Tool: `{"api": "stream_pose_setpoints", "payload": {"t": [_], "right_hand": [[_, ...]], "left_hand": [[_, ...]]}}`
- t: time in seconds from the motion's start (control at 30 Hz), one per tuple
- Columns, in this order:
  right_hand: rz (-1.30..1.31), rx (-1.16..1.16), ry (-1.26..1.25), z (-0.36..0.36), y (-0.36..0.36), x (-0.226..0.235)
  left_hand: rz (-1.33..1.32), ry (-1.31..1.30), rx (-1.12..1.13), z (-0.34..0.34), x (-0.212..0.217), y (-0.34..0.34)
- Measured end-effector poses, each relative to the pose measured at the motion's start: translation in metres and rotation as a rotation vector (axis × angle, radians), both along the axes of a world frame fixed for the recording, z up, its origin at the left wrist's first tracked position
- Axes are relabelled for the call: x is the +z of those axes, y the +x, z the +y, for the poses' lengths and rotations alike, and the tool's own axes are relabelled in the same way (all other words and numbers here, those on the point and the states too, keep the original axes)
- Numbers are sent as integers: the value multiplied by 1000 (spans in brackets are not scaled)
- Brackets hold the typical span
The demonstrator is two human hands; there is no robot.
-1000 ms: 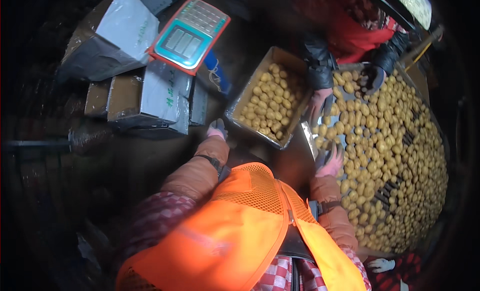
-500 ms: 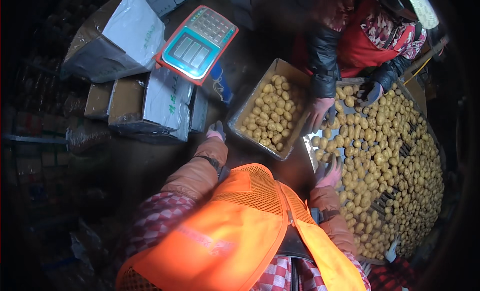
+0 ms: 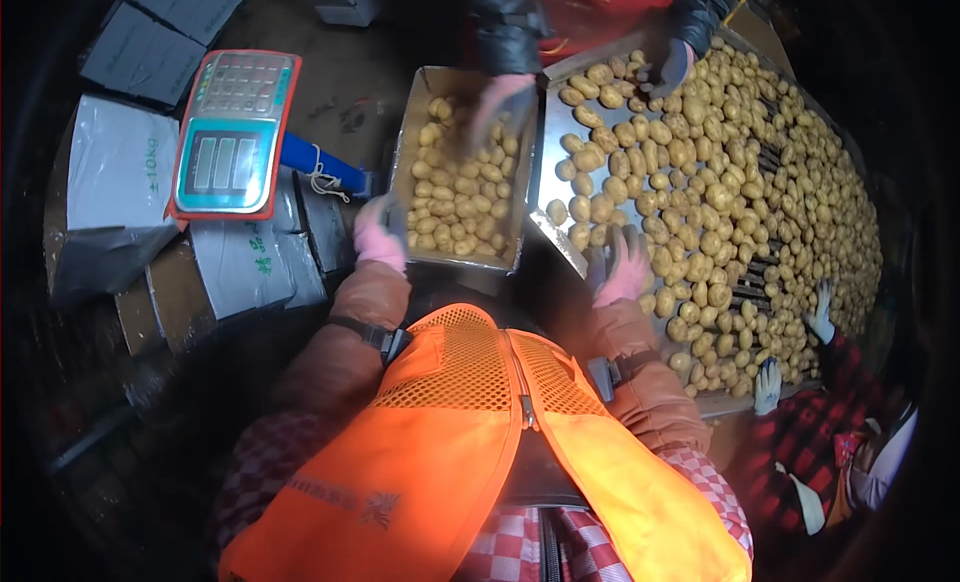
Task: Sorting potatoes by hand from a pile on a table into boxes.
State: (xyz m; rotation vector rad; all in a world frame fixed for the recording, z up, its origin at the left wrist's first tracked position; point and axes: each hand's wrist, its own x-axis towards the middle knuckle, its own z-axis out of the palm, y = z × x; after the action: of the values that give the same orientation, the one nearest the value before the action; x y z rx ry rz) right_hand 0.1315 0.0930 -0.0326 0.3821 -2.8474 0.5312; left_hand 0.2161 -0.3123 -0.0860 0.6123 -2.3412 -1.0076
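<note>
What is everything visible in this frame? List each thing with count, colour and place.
potatoes: many, yellow-tan, spread over the sorting table at right
sorting table: one, metal, right half
box of potatoes: one, cardboard, centre, partly filled
scale: one, red-rimmed with teal face, upper left
stacked boxes: several, grey-white, left
co-worker's hands: two, gloved, top, one over the box
second co-worker's gloves: two, white, lower right table edge
orange vest: one, bottom centre
left hand: pink glove, at the box's near left corner
right hand: pink glove, on the table's near edge
</note>
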Motion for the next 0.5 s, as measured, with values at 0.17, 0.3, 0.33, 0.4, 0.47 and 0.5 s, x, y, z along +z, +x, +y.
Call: {"api": "stream_pose_setpoints", "payload": {"t": [0.17, 0.3, 0.33, 0.4, 0.47, 0.5], "right_hand": [[-8, -20, 2, 0, 0, 2], [-28, -44, -2, 0, 2, 3], [-47, -48, 4, 0, 2, 3], [-74, -56, 6, -1, 2, 4], [-83, -58, 2, -1, 2, 5], [-87, -62, -5, -1, 2, 5]], "left_hand": [[-188, 6, -471, 93, 61, -93], [-500, 82, -543, 145, 82, -149], [-447, -113, -652, 156, 87, -158], [-409, -416, -751, 180, 96, -169], [-263, -693, -842, 196, 104, -181], [-202, -797, -909, 201, 108, -188]]}}
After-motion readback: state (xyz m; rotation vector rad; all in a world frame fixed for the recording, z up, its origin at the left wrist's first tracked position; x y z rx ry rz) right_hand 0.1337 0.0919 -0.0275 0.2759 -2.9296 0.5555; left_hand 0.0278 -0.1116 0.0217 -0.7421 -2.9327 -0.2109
